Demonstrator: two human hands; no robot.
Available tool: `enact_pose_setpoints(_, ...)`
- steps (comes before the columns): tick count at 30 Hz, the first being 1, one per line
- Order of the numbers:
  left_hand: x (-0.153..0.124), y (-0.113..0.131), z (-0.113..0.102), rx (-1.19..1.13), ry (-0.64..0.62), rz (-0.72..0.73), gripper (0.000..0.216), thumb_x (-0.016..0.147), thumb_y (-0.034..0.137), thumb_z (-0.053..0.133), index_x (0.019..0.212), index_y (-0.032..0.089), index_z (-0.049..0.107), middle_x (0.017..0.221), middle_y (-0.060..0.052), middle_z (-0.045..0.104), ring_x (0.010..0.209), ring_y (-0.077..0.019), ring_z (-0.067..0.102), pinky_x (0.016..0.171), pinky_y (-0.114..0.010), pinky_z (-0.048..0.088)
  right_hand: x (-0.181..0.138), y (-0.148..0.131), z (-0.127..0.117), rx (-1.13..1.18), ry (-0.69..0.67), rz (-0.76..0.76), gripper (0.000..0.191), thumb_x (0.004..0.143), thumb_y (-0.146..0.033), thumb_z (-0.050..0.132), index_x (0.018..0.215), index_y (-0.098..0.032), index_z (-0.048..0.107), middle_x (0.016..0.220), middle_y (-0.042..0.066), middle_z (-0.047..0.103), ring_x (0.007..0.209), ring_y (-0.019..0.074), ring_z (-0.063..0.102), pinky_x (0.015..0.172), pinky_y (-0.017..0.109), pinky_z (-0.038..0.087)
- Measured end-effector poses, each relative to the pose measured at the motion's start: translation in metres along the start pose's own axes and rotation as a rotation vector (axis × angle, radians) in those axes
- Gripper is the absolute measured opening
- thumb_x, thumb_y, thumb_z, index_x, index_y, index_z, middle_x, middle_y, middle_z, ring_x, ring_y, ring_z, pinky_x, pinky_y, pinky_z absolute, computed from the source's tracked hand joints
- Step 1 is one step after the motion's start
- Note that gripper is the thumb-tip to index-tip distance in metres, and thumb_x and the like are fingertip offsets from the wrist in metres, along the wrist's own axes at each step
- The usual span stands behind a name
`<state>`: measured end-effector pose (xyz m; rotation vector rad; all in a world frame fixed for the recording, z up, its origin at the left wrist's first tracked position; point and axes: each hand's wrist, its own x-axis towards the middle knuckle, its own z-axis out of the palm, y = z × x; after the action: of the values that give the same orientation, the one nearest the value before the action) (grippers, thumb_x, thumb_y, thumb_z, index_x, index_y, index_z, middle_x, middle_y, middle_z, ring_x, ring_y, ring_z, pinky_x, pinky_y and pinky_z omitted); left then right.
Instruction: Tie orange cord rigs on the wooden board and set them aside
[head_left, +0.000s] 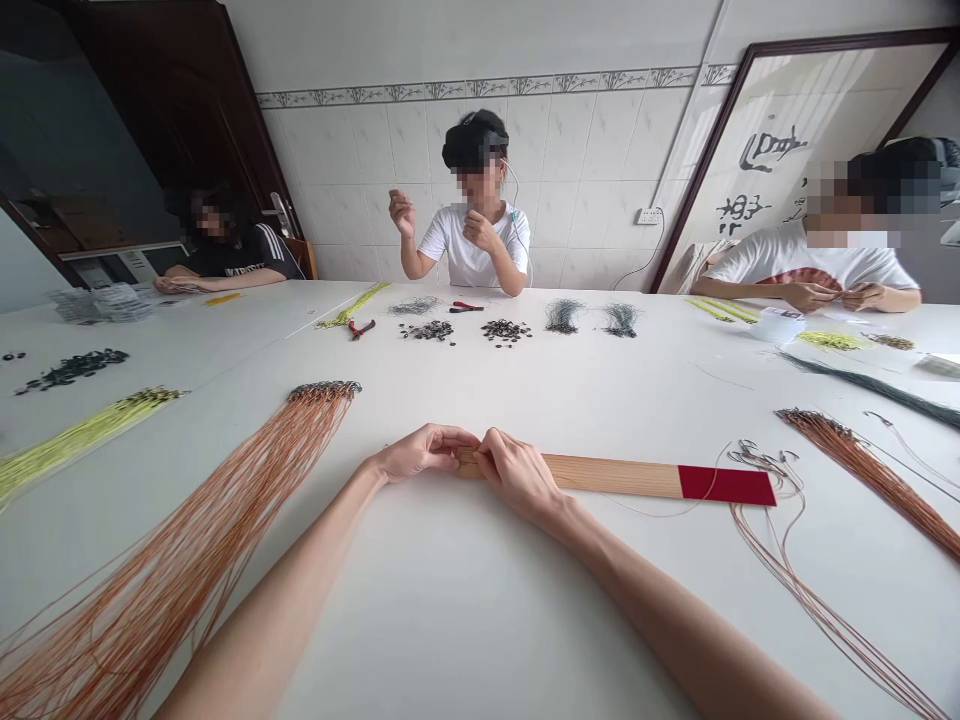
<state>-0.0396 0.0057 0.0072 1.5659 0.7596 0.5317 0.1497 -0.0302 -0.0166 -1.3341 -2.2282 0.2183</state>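
Wooden slat point(570, 476): pale honey tone, fine lengthwise grain. End band point(727, 486): deep red. Desk point(450, 620): white. Line bundles: copper-orange bundle point(187, 530), yellow-green bundle point(75, 445), dark green bundle point(562, 317). Pliers point(466, 307): red handles. Wall tiles point(570, 140): white, under a border point(480, 90) of grey-green leaf pattern. Calligraphy panel point(772, 150): black brushstrokes on white, dark brown frame. Co-worker's shirt point(472, 250): plain white. Second co-worker's shirt point(259, 262): black, white sleeve stripes.

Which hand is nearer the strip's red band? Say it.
Right. The right hand is on the wood, closer to the red band; the left hand is farther, at the strip's end.
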Motion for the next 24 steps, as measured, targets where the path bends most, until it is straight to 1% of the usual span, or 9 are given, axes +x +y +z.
enact_pose_setpoints(8, -0.0001, 0.0006, 0.0007, -0.008, -0.007, 0.006, 0.032, 0.072, 0.014, 0.062, 0.104, 0.017, 0.062, 0.115, -0.01, 0.061, 0.111, -0.0231, 0.051, 0.091, -0.033, 0.04, 0.0014, -0.0027, -0.0032, -0.009, -0.011, 0.005, 0.01, 0.084, -0.017, 0.035, 0.076, -0.019, 0.039, 0.073, 0.0, 0.054, 0.054, 0.0089, 0.038, 0.051, 0.021, 0.022)
enact_pose_setpoints(11, -0.0001, 0.0012, 0.0012, -0.018, -0.027, 0.011, 0.033, 0.072, 0.014, 0.062, 0.105, 0.017, 0.061, 0.115, -0.011, 0.061, 0.11, -0.0228, 0.052, 0.09, -0.033, 0.04, 0.0011, -0.0047, -0.0044, -0.017, -0.02, 0.02, 0.009, 0.084, -0.017, 0.036, 0.076, -0.019, 0.039, 0.071, -0.001, 0.054, 0.052, 0.0088, 0.037, 0.05, 0.021, 0.022)
enact_pose_setpoints(15, -0.0009, 0.0046, 0.0028, -0.031, -0.081, 0.03, 0.036, 0.073, 0.013, 0.06, 0.108, 0.018, 0.056, 0.11, -0.011, 0.064, 0.1, -0.0205, 0.057, 0.086, -0.033, 0.04, -0.0003, -0.0056, -0.0062, 0.006, -0.028, 0.024, 0.009, 0.085, -0.019, 0.035, 0.077, -0.02, 0.039, 0.067, -0.002, 0.052, 0.05, 0.0088, 0.036, 0.049, 0.02, 0.021)
enact_pose_setpoints(17, -0.0018, 0.007, 0.0036, -0.024, -0.086, 0.031, 0.036, 0.071, 0.011, 0.059, 0.107, 0.018, 0.055, 0.107, -0.009, 0.065, 0.096, -0.0196, 0.057, 0.084, -0.032, 0.04, -0.0007, -0.0052, -0.007, 0.02, -0.031, 0.022, 0.009, 0.085, -0.02, 0.035, 0.077, -0.02, 0.039, 0.064, -0.003, 0.05, 0.049, 0.0089, 0.036, 0.049, 0.02, 0.021)
enact_pose_setpoints(21, -0.0024, 0.01, 0.0047, 0.001, -0.057, 0.029, 0.038, 0.066, 0.006, 0.054, 0.102, 0.019, 0.055, 0.102, -0.007, 0.066, 0.092, -0.0189, 0.056, 0.079, -0.03, 0.039, -0.0005, -0.004, -0.007, 0.041, -0.02, 0.016, 0.009, 0.084, -0.02, 0.035, 0.077, -0.02, 0.04, 0.062, -0.004, 0.049, 0.048, 0.0084, 0.034, 0.049, 0.02, 0.021)
enact_pose_setpoints(24, -0.0008, 0.0074, 0.0043, 0.002, 0.044, 0.056, 0.036, 0.062, 0.006, 0.051, 0.095, 0.018, 0.057, 0.093, -0.006, 0.067, 0.085, -0.0176, 0.055, 0.076, -0.03, 0.038, -0.0001, -0.0041, -0.0068, 0.052, -0.022, 0.033, 0.009, 0.083, -0.02, 0.035, 0.075, -0.02, 0.038, 0.062, -0.004, 0.049, 0.047, 0.0079, 0.032, 0.048, 0.02, 0.02)
